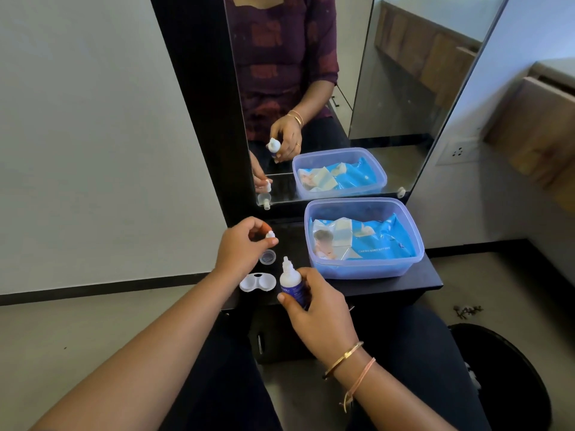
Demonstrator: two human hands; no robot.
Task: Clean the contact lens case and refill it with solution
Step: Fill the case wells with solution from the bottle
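The white contact lens case (pixel 257 282) lies open on the dark dresser top (pixel 429 275), both wells facing up. One loose clear lid (pixel 267 256) sits just behind it. My right hand (pixel 314 309) grips the white and blue solution bottle (pixel 291 283) upright, its bare nozzle pointing up, just right of the case. My left hand (pixel 241 245) hovers above the lid and pinches the bottle's small white cap (pixel 270 234) between thumb and fingers.
A clear blue-tinted plastic tub (pixel 364 269) holding a blue wet-wipes pack (pixel 361 241) stands to the right on the dresser. A tall mirror (pixel 326 88) rises behind. A black bin (pixel 504 374) stands on the floor at lower right.
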